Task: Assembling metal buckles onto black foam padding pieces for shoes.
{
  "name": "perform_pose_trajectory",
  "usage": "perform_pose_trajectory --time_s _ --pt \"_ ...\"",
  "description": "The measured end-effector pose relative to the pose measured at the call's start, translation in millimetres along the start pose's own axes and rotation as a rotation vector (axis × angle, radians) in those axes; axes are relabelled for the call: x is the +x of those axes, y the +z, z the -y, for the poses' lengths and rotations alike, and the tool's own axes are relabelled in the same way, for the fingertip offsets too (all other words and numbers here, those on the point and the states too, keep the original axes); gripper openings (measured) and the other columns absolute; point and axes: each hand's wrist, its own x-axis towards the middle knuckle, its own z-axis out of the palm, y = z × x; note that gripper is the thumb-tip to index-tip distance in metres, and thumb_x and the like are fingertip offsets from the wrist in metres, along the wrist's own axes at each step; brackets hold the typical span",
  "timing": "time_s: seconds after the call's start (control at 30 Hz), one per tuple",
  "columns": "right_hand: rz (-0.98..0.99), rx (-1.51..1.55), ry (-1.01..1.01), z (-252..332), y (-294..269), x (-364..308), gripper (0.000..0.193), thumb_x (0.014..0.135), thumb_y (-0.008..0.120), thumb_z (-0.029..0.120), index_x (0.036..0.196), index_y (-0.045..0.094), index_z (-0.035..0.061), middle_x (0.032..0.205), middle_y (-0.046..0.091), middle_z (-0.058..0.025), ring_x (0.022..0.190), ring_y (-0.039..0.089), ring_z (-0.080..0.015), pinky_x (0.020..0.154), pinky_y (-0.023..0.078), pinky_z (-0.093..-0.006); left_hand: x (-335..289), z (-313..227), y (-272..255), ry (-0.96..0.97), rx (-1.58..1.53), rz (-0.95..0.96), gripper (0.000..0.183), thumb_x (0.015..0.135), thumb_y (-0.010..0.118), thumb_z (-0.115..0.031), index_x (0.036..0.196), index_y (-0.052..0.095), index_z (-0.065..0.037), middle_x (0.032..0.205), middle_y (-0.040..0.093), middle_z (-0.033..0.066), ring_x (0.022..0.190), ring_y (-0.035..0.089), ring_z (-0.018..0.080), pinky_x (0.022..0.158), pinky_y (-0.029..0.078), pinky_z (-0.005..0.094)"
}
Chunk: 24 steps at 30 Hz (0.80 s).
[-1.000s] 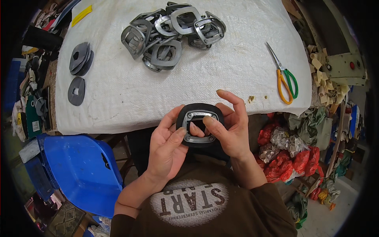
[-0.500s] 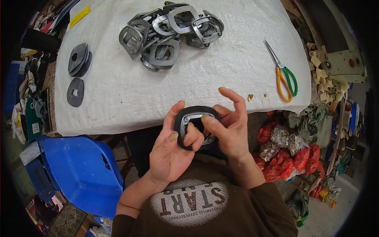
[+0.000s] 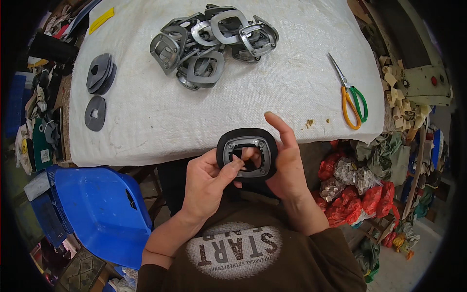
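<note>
Holding item: one ring (image 3: 247, 154), black rubber outer band with a grey metal frame seated inside, square opening at centre. Position: in the air just off the near edge of the desk (image 3: 146, 126), above the person's lap, face turned up toward the camera.

Left hand (image 3: 206, 185): below and left of the ring, grip clamped on its lower left rim, thumb pressing into the inner frame near the opening.

Right hand (image 3: 287, 165): behind and right of the ring, palm cupping its back, grip closed on the right rim; index finger stands straight up past the top edge, and one fingertip shows through the central opening.

Desk stock, white cloth cover:
- pile of frames (image 3: 214, 46), grey metal, far centre, loosely heaped, well apart from the hands.
- stack of discs (image 3: 99, 73), dark, far left.
- single disc (image 3: 95, 113), dark with square hole, just nearer than the stack.
- scissors (image 3: 351, 95), orange and green handles, right side, blades pointing away.
- yellow strip (image 3: 101, 20), far left corner.

Surroundings: blue chair (image 3: 97, 209) at lower left; red net bags (image 3: 355, 194) at right, beside the desk.
</note>
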Motion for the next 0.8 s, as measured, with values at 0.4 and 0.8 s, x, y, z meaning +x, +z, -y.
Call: perform_pose_trajectory --time_s 0.4,0.8 --pt "0.0 0.264 -0.079 -6.4 4.9 -6.8 0.053 0.088 0.054 0.025 0.134 0.028 0.018 0.068 0.038 -0.0022 0.064 0.045 -0.0148 0.069 0.043 -0.0343 -0.8 -2.8 6.5 -0.09 -0.299 0.112 0.018 0.089 0.052 -0.014 0.097 0.056 0.001 0.088 0.061 0.0076 0.076 0.059 0.0127 0.06 0.051 0.0261" --pt "-0.105 0.102 -0.077 0.6 -0.7 0.4 0.063 0.085 0.056 0.034 0.135 0.028 0.0084 0.103 0.048 -0.0139 0.082 0.051 -0.0197 0.073 0.044 -0.0332 1.7 -8.5 11.0 -0.007 -0.083 -0.072 0.013 0.088 0.051 -0.006 0.092 0.058 0.004 0.083 0.061 0.0088 0.07 0.059 0.0117 0.055 0.053 0.0251"
